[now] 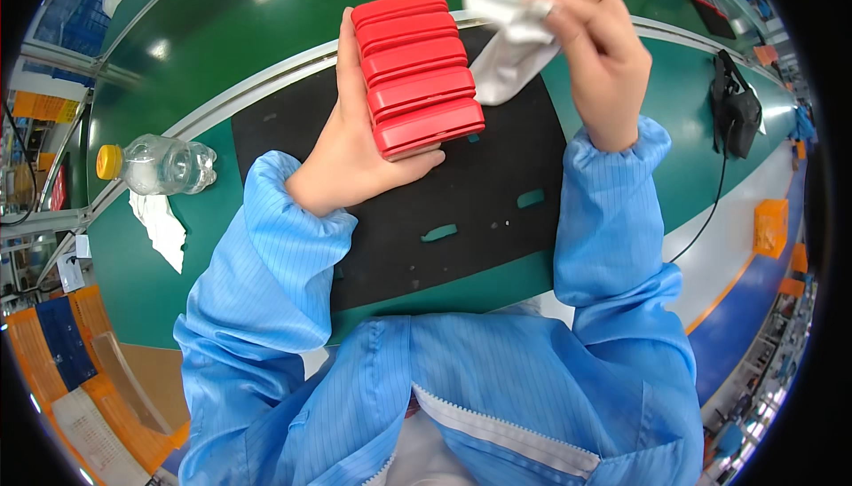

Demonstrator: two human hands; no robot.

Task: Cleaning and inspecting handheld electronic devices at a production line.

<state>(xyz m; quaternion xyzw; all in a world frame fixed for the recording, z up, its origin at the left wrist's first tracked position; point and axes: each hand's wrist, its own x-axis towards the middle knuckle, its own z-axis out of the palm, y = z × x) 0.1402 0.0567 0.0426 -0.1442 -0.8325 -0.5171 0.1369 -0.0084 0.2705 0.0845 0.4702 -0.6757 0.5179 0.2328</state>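
While a stack of five glossy red, round-edged pieces (417, 73) fills the left hand (342, 153), the right hand (608, 60) pinches a crumpled white cloth (516, 60)

The stack tilts above a black rectangular mat (497, 175) on a green tabletop (142, 308), hiding most of the left fingers; one lies up its left side, and the thumb stretches along its near end. Blur obscures the cloth and the exact hold of the right fingertips. That hand is raised beside the stack, fingers curled. Blue striped sleeves (280, 246) cover both bent arms. A black corded object (738, 109) at right is unclear.
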